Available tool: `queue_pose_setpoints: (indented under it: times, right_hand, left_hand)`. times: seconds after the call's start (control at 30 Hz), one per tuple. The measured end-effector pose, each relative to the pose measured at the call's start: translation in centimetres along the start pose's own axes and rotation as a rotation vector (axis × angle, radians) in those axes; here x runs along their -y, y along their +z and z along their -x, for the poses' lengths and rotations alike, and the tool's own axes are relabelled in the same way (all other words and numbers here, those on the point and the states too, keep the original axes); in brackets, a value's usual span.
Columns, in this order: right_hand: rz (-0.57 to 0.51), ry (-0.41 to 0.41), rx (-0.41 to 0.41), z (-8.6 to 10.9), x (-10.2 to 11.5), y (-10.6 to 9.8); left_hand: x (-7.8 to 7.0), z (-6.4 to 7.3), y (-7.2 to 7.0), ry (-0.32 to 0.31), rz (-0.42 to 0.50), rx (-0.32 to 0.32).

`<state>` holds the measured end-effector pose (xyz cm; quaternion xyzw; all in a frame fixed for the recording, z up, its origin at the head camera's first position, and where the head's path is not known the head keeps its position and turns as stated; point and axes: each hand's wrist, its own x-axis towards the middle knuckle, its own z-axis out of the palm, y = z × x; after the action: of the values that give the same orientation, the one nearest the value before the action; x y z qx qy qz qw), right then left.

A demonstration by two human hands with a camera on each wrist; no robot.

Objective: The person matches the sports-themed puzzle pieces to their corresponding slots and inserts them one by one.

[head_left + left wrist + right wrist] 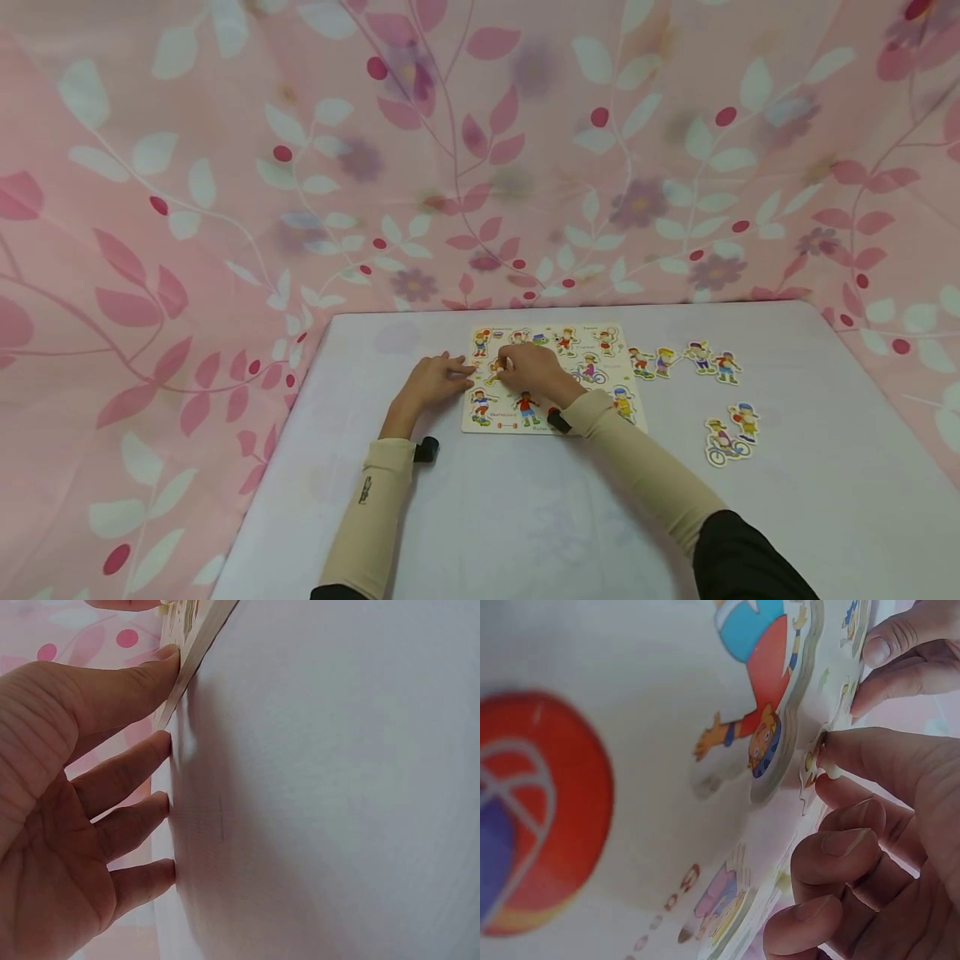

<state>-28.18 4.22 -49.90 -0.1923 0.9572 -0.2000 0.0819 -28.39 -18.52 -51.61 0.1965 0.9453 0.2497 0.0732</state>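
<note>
Right hand [536,371]: thumb and index finger pinch a small flat figure piece [810,766]; remaining fingers curled under the palm, clear of the piece; the detail of its picture is mostly hidden by the fingertips

Piece in the grip: tilted, at the surface of a wooden picture board [551,432], over its left half; whether it is seated in a recess cannot be told

Left hand [435,382]: left of the grip, at the board's left edge; fingers spread, thumb against the edge, three fingertips down on the white cloth [525,517]; pinching nothing

Figures on the board, placed from the grip: skateboarder [481,406], nearer the wearer and slightly left; roller-skating figure in red [527,408], nearer the wearer and slightly right; cyclist [590,369], to the right, past the right hand; footballer [566,340], farther off and right

Loose pieces on the cloth, all right of the grip, beyond the board's right edge: two just beside the board, skateboarder piece [641,363] and purple-topped piece [665,362]; farther right, two figure pieces [712,362] side by side; nearer the wearer, cyclist piece [727,445] and blue-capped piece [745,422], close together

Backdrop: pink floral cloth [465,167], beyond the grip

Sleeves: beige [637,462], on both forearms
</note>
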Motion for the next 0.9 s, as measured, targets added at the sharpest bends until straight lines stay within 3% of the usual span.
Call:
queue_pose_setpoints:
  times: [0.33, 0.9]
  right_hand:
    - [-0.007, -0.008, -0.014, 0.5, 0.0, -0.4]
    - [-0.010, -0.004, -0.124, 4.9, -2.1, -4.0]
  left_hand:
    - [0.0, -0.1, 0.1, 0.014, -0.012, -0.002]
    - [0.0, 0.0, 0.0, 0.046, -0.019, -0.020]
